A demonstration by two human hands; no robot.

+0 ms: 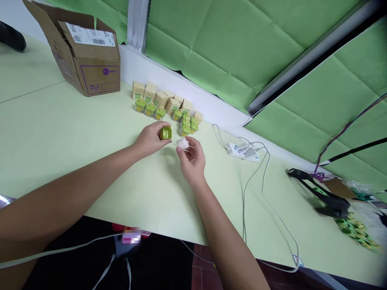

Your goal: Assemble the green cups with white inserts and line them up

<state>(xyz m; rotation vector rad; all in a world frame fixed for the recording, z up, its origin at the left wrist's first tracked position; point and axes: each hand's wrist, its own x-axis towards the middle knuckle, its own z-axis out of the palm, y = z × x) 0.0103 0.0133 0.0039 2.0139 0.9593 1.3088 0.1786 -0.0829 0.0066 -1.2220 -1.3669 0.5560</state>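
Observation:
My left hand is closed on a small green square cup, its hollow side turned toward me. Just right of it, the fingertips of my right hand pinch a small white bundle with thin white sticks poking out. The two held things are close but apart, above the table. Behind them stand small clear containers with green looped lids, three in a left group and several in a right group. Little tan boxes line up behind those.
An open cardboard box stands at the back left. To the right are a white power strip with trailing cables, a black stand-like object and a heap of green parts. Green sheeting covers the wall behind the pale table.

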